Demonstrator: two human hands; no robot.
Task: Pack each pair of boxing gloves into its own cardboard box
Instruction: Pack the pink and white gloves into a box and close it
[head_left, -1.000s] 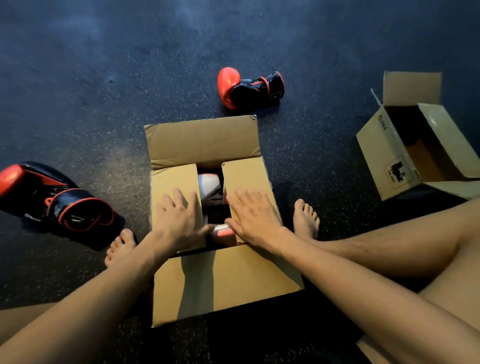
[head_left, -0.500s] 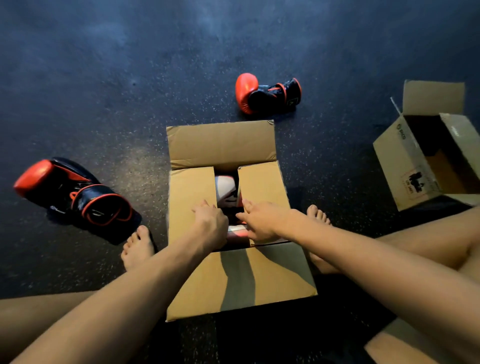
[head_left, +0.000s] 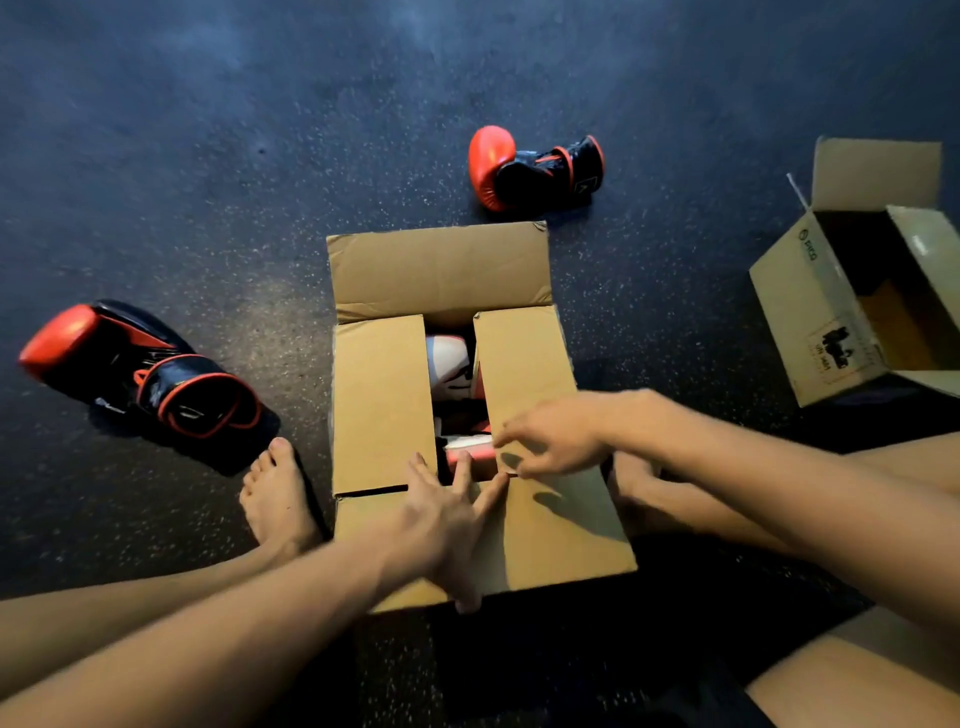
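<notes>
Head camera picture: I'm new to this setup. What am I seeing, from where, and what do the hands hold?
No machine here: a person works with bare hands, and the camera sits on their head, looking down at the dark floor. A cardboard box stands between their bare feet. Its two side flaps are folded in; white and red gloves show through the gap. The left hand lies with spread fingers on the near flap. The right hand is at the right flap's near corner, too blurred to tell whether it pinches. A left glove and a far glove, black and red, lie loose. A second box sits open on the right.
</notes>
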